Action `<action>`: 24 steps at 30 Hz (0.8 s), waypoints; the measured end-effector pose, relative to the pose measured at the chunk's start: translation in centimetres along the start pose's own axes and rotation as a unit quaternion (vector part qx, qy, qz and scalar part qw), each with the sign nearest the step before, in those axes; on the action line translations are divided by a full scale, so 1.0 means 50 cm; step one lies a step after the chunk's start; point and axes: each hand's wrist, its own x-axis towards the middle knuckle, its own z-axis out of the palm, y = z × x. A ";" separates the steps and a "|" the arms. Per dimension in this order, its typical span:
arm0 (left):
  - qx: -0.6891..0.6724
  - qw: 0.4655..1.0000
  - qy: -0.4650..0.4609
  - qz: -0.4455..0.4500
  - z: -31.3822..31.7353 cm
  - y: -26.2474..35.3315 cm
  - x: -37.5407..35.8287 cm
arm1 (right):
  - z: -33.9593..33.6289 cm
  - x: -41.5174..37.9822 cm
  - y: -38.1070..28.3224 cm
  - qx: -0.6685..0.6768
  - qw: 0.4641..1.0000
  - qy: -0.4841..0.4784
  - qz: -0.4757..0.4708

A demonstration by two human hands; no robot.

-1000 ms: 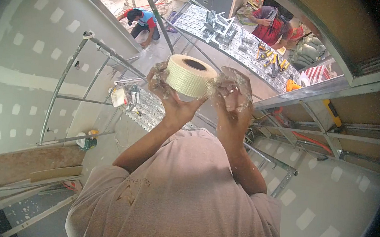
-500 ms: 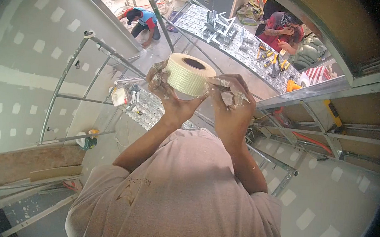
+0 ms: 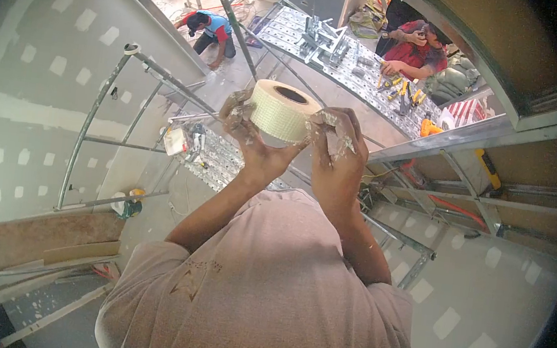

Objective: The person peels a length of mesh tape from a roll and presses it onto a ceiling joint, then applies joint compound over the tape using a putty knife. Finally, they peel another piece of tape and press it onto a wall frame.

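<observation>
Mesh tape roll (image 3: 284,111), pale yellow and gridded, held up at chest height in front of the pale shirt (image 3: 265,289), roughly at the middle of the view, well above the floor and the scaffold deck (image 3: 215,156) beyond it. Cradled from the left and below by the left hand (image 3: 250,136), fingers curled round the outer wrap and closed on it. Pinched at its right edge by the right hand (image 3: 337,154), fingertips (image 3: 329,120) pressed together against the wound face (apparently picking at the loose end, though the end itself too small to make out). Both hands flecked with dried white compound.

As for progress, judged from the look of things: roll nearly full, no length of tape hanging free, nothing yet drawn off or laid on any seam. So only the finding of the end under way; pulling out, cutting and sticking all left.

Orientation: core hole (image 3: 291,94) facing up and slightly far-right, so the axis of the roll tilted away from the wearer, the flat top rim showing as an ellipse. Wider than tall, its breadth lying left to right between the two hands.

Round about: taped drywall (image 3: 40,99) on the left, with patched screw spots; metal framing (image 3: 468,134) on the right; a far work platform (image 3: 347,51) strewn with tools; one person in red (image 3: 416,52) leaning over it, another in blue and red (image 3: 209,28) crouched on the far floor.
</observation>
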 end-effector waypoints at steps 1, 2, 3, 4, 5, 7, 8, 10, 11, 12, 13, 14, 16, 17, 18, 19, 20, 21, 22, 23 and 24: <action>0.005 1.000 0.009 0.010 -0.001 0.006 0.003 | 0.000 -0.001 0.000 0.000 1.000 -0.001 0.000; 0.010 1.000 0.016 0.017 -0.001 0.009 0.005 | 0.000 -0.002 0.001 -0.014 1.000 -0.002 -0.002; 0.013 0.999 0.024 0.024 -0.002 0.012 0.007 | 0.000 -0.003 0.001 -0.028 1.000 -0.003 -0.005; 0.016 0.999 0.030 0.029 -0.001 0.012 0.008 | 0.001 -0.004 0.002 -0.028 1.000 -0.004 -0.005; 0.018 0.999 0.036 0.033 0.001 0.012 0.009 | 0.001 -0.005 0.002 -0.025 1.000 -0.004 -0.007; 0.021 0.998 0.047 0.038 0.001 0.009 0.011 | 0.001 -0.004 0.004 -0.022 1.000 -0.005 -0.009; 0.023 0.997 0.052 0.043 0.001 0.009 0.012 | 0.001 -0.004 0.005 -0.026 1.000 -0.007 -0.013; 0.026 0.996 0.064 0.051 0.003 0.005 0.015 | 0.000 -0.003 0.006 -0.030 0.999 -0.008 -0.017; 0.027 0.996 0.069 0.057 0.004 0.005 0.016 | 0.000 -0.003 0.007 -0.031 0.999 -0.008 -0.028; 0.028 0.995 0.074 0.061 0.005 0.005 0.017 | 0.000 -0.003 0.008 -0.032 0.999 -0.007 -0.038; 0.028 0.995 0.074 0.061 0.004 0.016 0.021 | 0.000 -0.003 0.008 -0.032 0.999 -0.008 -0.039; 0.048 0.993 0.085 0.073 0.002 0.027 0.026 | 0.000 -0.004 0.007 -0.035 0.999 -0.010 -0.035; 0.088 0.986 0.106 0.097 -0.002 0.056 0.035 | 0.000 -0.003 0.007 -0.038 0.999 -0.013 -0.032; 0.109 0.981 0.116 0.108 -0.003 0.068 0.039 | -0.001 -0.002 0.008 -0.038 0.999 -0.013 -0.036; 0.129 0.976 0.126 0.120 -0.003 0.072 0.040 | -0.001 -0.002 0.008 -0.039 0.998 -0.014 -0.039; 0.129 0.976 0.126 0.120 -0.002 0.070 0.040 | -0.001 -0.002 0.007 -0.039 0.998 -0.014 -0.039; 0.112 0.979 0.124 0.118 0.001 0.064 0.040 | 0.000 -0.002 0.004 -0.042 0.998 -0.012 -0.038; 0.095 0.981 0.122 0.115 0.002 0.058 0.039 | 0.001 -0.002 0.003 -0.045 0.998 -0.009 -0.037; 0.095 0.981 0.123 0.115 0.003 0.049 0.036 | 0.001 -0.002 0.004 -0.045 0.998 -0.009 -0.037; 0.074 0.988 0.101 0.095 0.001 0.039 0.033 | 0.002 -0.003 0.006 -0.047 0.998 -0.009 -0.041; 0.052 0.993 0.080 0.075 0.001 0.033 0.031 | 0.001 -0.003 0.007 -0.048 0.998 -0.009 -0.045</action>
